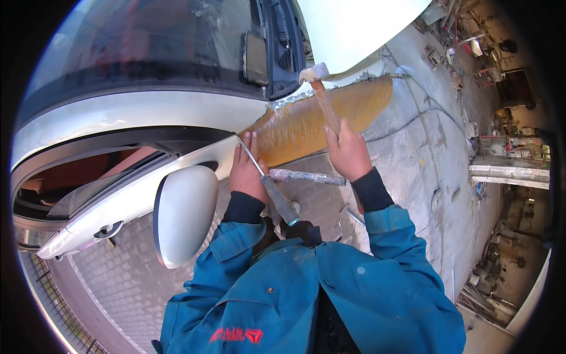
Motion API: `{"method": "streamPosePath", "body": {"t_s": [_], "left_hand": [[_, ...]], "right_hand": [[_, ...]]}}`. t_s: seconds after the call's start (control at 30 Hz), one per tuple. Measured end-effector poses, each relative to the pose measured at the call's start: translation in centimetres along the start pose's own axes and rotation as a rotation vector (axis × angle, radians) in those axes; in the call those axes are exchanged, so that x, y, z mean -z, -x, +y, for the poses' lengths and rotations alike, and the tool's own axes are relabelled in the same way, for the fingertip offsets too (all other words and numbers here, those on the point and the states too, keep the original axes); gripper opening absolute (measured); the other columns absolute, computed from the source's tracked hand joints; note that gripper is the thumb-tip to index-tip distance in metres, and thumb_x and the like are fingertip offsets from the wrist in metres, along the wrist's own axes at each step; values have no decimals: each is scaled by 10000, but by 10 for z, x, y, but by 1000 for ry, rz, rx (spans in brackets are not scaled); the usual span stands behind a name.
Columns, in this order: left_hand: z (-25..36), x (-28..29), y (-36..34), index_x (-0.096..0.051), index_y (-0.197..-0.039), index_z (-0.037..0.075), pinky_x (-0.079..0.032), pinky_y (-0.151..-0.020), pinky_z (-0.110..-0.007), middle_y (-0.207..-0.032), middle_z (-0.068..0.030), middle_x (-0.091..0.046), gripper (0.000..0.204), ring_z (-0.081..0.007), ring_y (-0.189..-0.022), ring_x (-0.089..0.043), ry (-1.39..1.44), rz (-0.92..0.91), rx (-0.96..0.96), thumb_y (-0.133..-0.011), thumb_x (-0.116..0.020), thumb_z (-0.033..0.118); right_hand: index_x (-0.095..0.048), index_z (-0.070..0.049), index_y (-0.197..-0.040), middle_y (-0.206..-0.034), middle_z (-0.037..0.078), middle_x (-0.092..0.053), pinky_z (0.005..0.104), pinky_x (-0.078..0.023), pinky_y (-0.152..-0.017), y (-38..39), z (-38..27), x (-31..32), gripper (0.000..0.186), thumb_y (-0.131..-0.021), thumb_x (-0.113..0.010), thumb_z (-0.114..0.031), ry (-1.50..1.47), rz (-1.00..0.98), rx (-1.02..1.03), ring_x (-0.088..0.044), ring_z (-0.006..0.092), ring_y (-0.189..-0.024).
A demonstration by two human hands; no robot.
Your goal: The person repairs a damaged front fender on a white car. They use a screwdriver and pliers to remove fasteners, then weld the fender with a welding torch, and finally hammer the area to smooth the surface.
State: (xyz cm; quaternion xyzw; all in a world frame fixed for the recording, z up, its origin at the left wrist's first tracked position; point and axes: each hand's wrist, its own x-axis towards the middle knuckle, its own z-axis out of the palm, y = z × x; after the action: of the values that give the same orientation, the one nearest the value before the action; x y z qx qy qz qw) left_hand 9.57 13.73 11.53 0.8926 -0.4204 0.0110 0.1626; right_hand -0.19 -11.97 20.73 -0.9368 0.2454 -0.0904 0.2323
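Note:
My right hand (350, 152) grips the wooden handle of a hammer (325, 105); its pale head is raised over the upper edge of a bare, rust-brown fender panel (330, 115). My left hand (247, 174) is at the panel's left end, fingertips against the metal near the door seam. A screwdriver (278, 197) runs slantwise across that hand, held at its fingers, its tip at the seam and its grey handle toward me. Beside the left hand is a mottled, paint-stained rod (309, 177); whether the hand touches it is unclear.
The white car's door mirror (186, 215) juts out at left, below the open side window. A raised white panel (359, 32) stands beyond the fender. Grey paving (138, 259) and stained concrete (413, 194) lie below; cluttered parts (489, 141) line the right side.

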Motion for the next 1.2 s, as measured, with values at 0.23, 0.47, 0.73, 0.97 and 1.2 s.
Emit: {"method": "streamPosePath", "body": {"t_s": [0.23,0.47,0.73,0.97,1.2], "left_hand": [[11,27,-3,-800,-1090,-53,-292,-1363,-570,-1800,-243,-347,332,-412,-1687,-297,47,-136,55,-952,-701,232],[10,22,-7,-812,-1009,-28,-306,-1358,-571,-1796,-234,-364,277,-412,-1690,-294,13,-83,39,-938,-723,224],[8,14,0,-512,-1583,-82,-287,-1377,-524,-1798,-198,-371,599,-340,-1693,-304,-14,-128,62,-1026,-543,135],[5,8,-5,-452,-1624,-85,-282,-1376,-532,-1797,-199,-371,641,-343,-1687,-316,56,-28,71,-1022,-527,124],[10,29,-2,-776,-1214,-69,-294,-1357,-583,-1794,-255,-350,402,-425,-1679,-311,76,-123,28,-946,-646,200]], "right_hand": [[-549,13,-1067,-822,364,-698,676,-547,-731,7,-4,0,343,-1109,-654,-311,-13,-53,-21,-696,594,-836],[-565,28,-1080,-831,363,-705,668,-555,-759,4,-4,1,354,-1105,-657,-312,42,-90,-32,-701,595,-861],[-568,24,-1073,-842,363,-709,664,-556,-756,-1,2,7,360,-1110,-652,-324,70,-138,-98,-706,590,-865],[-575,32,-1064,-868,374,-705,665,-546,-772,-3,3,11,378,-1112,-654,-335,-15,-63,-102,-695,597,-880],[-596,30,-1062,-892,369,-714,651,-548,-784,0,7,0,388,-1109,-662,-350,14,-67,-89,-694,599,-912]]}}
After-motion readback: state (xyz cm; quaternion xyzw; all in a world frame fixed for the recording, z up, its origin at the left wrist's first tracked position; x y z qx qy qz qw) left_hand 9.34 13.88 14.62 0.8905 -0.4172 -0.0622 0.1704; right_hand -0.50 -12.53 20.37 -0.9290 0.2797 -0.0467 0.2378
